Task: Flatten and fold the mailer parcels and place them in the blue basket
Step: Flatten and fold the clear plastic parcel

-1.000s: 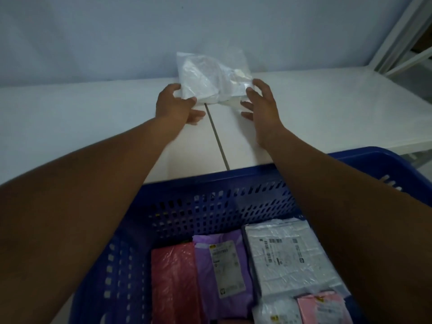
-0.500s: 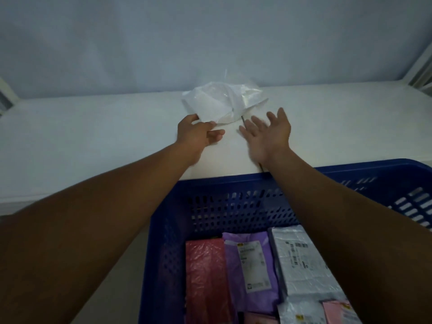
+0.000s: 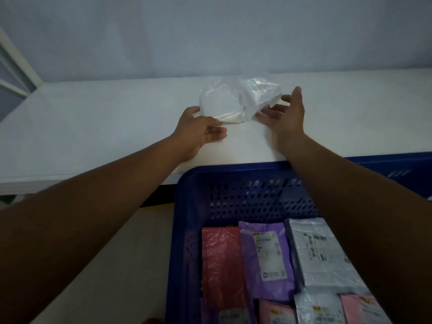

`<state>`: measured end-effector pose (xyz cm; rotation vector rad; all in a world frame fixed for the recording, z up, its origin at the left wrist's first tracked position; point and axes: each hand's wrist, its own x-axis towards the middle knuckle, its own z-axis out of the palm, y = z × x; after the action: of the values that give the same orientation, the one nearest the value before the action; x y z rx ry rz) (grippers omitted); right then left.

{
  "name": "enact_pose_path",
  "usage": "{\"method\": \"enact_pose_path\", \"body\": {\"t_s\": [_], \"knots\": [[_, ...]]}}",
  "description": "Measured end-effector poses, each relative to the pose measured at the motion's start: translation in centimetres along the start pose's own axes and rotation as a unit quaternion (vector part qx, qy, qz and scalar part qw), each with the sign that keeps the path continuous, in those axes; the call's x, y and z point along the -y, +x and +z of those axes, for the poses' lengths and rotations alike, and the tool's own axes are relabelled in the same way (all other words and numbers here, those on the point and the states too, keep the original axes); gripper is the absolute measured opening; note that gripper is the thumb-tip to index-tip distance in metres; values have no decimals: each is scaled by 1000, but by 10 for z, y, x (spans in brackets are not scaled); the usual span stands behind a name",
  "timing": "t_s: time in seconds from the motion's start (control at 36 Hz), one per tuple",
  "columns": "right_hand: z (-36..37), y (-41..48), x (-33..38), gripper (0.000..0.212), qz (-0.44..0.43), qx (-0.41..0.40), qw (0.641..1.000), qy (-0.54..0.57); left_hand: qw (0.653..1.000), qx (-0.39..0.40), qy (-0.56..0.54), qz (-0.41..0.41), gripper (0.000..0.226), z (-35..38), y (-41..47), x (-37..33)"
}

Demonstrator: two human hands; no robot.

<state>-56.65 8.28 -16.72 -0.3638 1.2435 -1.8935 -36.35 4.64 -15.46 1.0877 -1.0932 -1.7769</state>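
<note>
A crumpled white mailer (image 3: 236, 101) lies on the white table (image 3: 93, 127) near the wall. My left hand (image 3: 198, 129) pinches its near-left corner between thumb and forefinger. My right hand (image 3: 285, 115) is open with the palm turned left, its fingertips at the mailer's right edge. The blue basket (image 3: 233, 170) stands in front of the table, under my forearms. Inside it lie folded parcels: a red one (image 3: 222, 265), a purple one (image 3: 264, 256) and a grey-white one (image 3: 320, 256).
More pink and white parcels (image 3: 318, 309) fill the basket's near end. A white frame (image 3: 16, 64) stands at the far left by the wall. The table's front edge runs just behind the basket rim.
The white mailer has come down from upright between both hands to lying on the table. My right hand has let go and opened, palm now turned left. The view has shifted right.
</note>
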Motion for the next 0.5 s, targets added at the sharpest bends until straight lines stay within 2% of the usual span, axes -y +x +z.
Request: {"method": "enact_pose_path", "body": {"t_s": [0.11, 0.22, 0.31, 0.42, 0.44, 0.5], "knots": [[7, -5, 2, 50, -41, -23, 996, -77, 1000, -6, 20, 7, 80, 3, 4, -2], [11, -10, -1, 41, -62, -4, 994, -93, 999, -5, 46, 6, 78, 0, 0, -5], [10, -9, -4, 40, -70, -7, 993, -94, 990, -13, 137, 31, 67, -7, -3, -11], [4, -9, -3, 39, -63, 0, 995, -83, 934, -66, 318, 147, 42, -20, -1, -15], [3, -9, 0, 40, -52, -5, 997, -64, 910, -100, 358, 186, 42, -23, 0, -14], [1, -6, 4, 40, -33, -12, 999, -20, 839, -186, 442, 259, 43, -27, 3, -10]]}}
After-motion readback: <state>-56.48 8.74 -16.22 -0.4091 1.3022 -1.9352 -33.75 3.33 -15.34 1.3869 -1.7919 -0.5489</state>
